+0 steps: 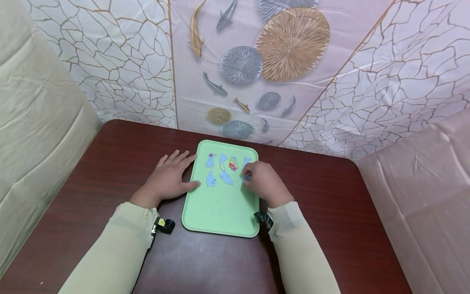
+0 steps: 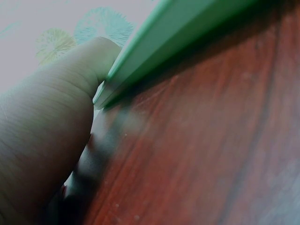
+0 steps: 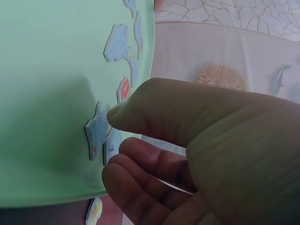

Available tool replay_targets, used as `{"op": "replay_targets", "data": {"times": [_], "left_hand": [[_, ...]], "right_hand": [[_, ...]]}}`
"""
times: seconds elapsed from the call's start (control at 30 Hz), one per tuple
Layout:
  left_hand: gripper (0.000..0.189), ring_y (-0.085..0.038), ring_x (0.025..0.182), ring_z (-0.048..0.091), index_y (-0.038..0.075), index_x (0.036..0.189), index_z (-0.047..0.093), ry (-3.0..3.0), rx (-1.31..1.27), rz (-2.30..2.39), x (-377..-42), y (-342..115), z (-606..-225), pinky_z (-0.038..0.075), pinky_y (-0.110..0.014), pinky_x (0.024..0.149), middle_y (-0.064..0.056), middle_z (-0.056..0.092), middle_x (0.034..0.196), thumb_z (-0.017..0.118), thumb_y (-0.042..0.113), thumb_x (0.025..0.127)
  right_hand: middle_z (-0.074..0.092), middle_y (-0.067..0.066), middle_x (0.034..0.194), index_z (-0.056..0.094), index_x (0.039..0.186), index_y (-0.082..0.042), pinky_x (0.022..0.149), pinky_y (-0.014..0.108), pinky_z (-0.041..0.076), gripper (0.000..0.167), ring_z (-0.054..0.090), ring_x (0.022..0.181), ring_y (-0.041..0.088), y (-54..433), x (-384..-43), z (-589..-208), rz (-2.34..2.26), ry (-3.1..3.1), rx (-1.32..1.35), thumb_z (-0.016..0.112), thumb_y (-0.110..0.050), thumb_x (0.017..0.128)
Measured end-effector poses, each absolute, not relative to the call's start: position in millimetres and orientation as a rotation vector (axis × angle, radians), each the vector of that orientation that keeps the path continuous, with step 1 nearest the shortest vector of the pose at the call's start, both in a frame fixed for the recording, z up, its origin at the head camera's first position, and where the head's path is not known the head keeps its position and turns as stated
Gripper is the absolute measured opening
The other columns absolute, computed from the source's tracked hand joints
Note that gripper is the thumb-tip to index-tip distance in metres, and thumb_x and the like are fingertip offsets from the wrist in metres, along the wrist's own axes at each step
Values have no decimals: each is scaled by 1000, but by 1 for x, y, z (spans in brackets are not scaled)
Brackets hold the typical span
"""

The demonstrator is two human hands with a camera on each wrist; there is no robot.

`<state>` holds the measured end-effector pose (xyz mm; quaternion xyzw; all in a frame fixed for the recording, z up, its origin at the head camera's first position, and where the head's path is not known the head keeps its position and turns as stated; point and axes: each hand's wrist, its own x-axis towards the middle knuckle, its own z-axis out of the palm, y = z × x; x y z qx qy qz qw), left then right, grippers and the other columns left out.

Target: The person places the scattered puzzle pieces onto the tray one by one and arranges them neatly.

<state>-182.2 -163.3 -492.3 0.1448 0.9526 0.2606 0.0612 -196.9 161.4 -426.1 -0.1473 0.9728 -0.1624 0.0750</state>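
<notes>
A light green tray (image 1: 220, 212) holds several flat puzzle pieces, mostly pale blue, in two rows on its far half. At its left side my left hand (image 1: 167, 177) lies with fingers spread, the thumb (image 2: 70, 89) over the rim. My right hand (image 1: 266, 183) is over the tray's right side, fingers bent. A blue puzzle piece (image 3: 97, 131) is at its thumb tip, between thumb and forefinger in the head view. Just beside it lies another blue piece (image 3: 112, 146), partly hidden by the fingers. A piece with a red and yellow picture (image 1: 233, 164) sits left of this hand.
The tray rests on a dark red-brown wooden table (image 1: 323, 212). Beyond the tray's edge, a yellow-patterned piece (image 3: 95, 211) shows in the right wrist view. Patterned cloth (image 1: 205, 110) hangs behind the table, with pale padded panels (image 1: 422, 175) at both sides.
</notes>
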Motion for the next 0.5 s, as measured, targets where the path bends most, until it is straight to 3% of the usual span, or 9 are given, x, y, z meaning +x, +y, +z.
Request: {"op": "replay_targets", "data": {"times": [0.5], "left_hand": [[97,-45,176,13,26,180,33,2877,440,794,-182,-164,-491,7,-70,140,-15,26,188,75,62,100]], "right_hand": [[80,9,118,84,114,-8,96,44,65,20,71,106,25,172,-197,-418,-501,2898,-313,86,-10,94]]}}
